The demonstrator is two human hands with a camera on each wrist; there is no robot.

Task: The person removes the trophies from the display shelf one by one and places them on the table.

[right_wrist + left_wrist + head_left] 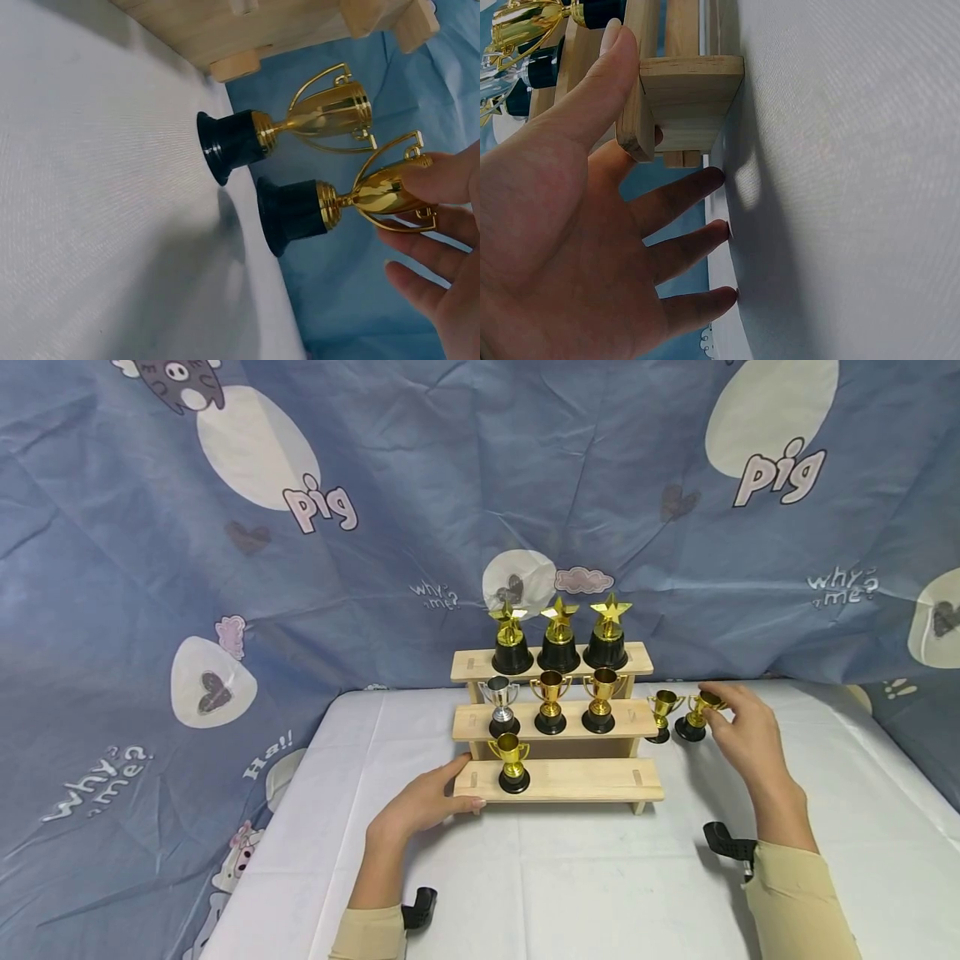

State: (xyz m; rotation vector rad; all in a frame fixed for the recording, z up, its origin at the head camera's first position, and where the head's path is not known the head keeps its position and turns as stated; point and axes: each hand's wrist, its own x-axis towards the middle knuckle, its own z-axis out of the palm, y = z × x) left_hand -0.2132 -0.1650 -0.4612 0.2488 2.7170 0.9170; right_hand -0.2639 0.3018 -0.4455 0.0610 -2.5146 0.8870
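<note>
Right hand [748,735] partly closed, thumb and fingers pinching the bowl of a gold trophy cup [386,189] to the right of the wooden stand [637,718]; cannot tell whether its base touches the white cloth [585,877]. Second gold cup [326,116] upright just beside it, nearer the stand. Left hand [422,799] grips the left end of the bottom step [585,781] between thumb and index finger, other fingers spread. Small gold cup [512,760] on that step; silver cup [501,697] and two gold-coloured cups [551,693] on the middle step [472,724]; three star trophies [558,647] on top.
</note>
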